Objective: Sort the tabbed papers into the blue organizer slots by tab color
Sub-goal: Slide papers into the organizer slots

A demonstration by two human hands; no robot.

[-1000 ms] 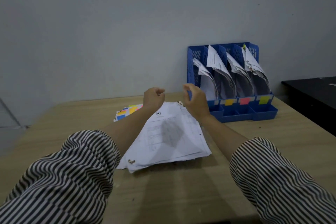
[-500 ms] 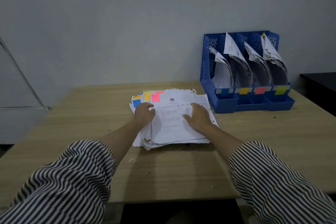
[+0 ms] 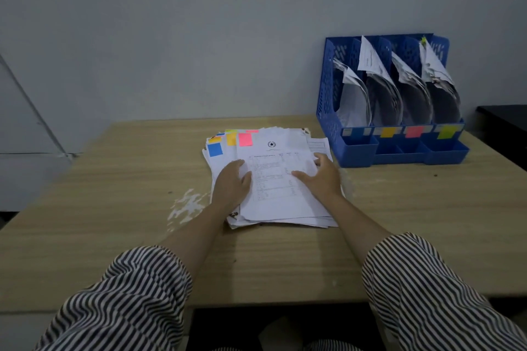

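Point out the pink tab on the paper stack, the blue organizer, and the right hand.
pink tab [image 3: 245, 139], head view, middle of the tab.
blue organizer [image 3: 328, 88], head view, left side wall.
right hand [image 3: 322, 177], head view, back of the hand.

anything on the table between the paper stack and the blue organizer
Nothing visible. Bare table separates the paper stack from the blue organizer. Both hands, left hand and right hand, rest on the stack.

Left hand [image 3: 231, 186], right hand [image 3: 321, 177]: flat, palms down, fingers extended.
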